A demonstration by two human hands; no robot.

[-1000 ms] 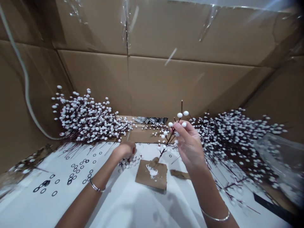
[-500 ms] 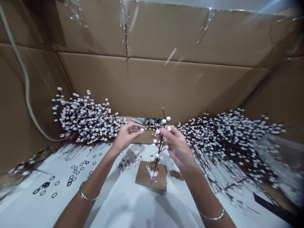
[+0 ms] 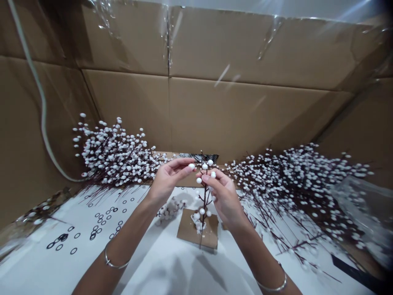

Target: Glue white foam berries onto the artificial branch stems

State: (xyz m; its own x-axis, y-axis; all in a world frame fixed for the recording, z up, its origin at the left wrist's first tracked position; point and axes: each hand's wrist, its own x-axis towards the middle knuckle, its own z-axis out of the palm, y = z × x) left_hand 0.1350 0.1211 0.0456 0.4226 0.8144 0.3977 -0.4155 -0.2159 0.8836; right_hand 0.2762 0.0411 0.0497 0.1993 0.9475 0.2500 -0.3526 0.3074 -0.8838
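My left hand (image 3: pixel 171 176) pinches one loose white berry (image 3: pixel 192 166) between thumb and fingertips, just left of the stem's top. My right hand (image 3: pixel 223 192) is closed around the upper part of a dark berry stem (image 3: pixel 205 200), which stands roughly upright and carries several white berries. Below the stem lies a square of cardboard (image 3: pixel 184 232) with a white, glue-like smear (image 3: pixel 198 221) on it. A heap of loose white berries (image 3: pixel 168 211) rests on the white table behind my left forearm.
Bundles of white-berried stems lie at the left (image 3: pixel 113 155) and right (image 3: pixel 285 176). Black rings (image 3: pixel 98 221) are scattered on the white table (image 3: pixel 147 270). Cardboard walls (image 3: pixel 215 114) rise behind. Clear plastic (image 3: pixel 362 200) and a black strip (image 3: pixel 353 268) lie at right.
My left hand has moved right with its berry, nearer the stem. My right hand has shifted slightly left and down, and the stem now stands straighter.
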